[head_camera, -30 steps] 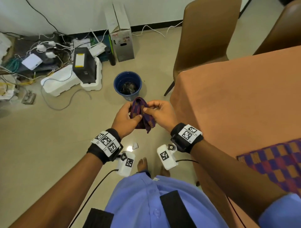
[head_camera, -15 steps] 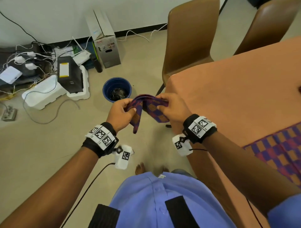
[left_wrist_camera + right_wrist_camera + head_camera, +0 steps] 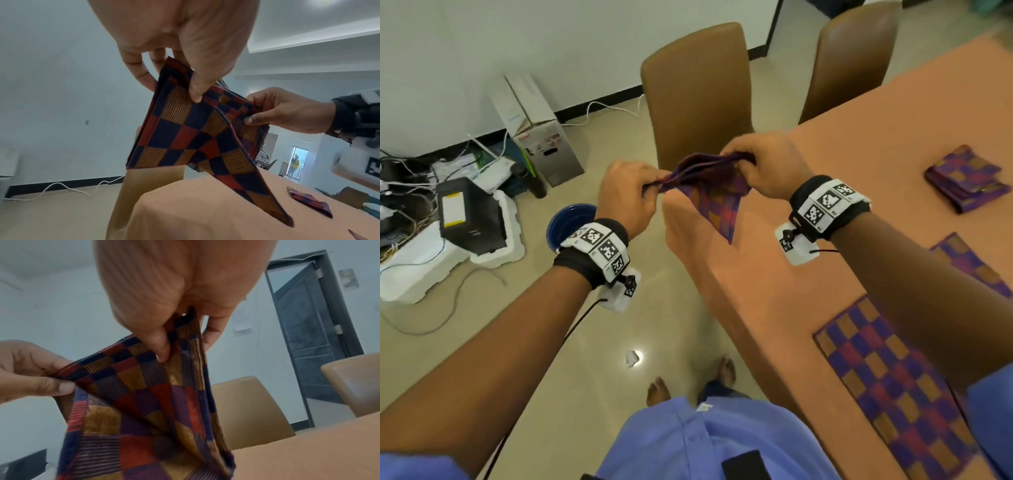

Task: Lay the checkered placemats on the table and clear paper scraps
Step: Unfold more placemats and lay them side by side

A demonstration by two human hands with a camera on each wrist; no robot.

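Note:
A folded checkered placemat in purple, red and orange hangs in the air over the near-left corner of the orange table. My left hand pinches its left edge. My right hand pinches its right edge, and the mat sags between them with one corner pointing down. One placemat lies flat at the table's near edge, another beyond it. A folded stack of placemats rests farther right. A white paper scrap lies on the floor by my feet.
Two brown chairs stand at the table's far side. A blue bin sits on the floor behind my left wrist. Boxes, foam blocks and cables crowd the floor at the left wall.
Both hands rose and moved right from above the bin to over the table corner. They pulled apart, so the bunched placemat now spreads between them.

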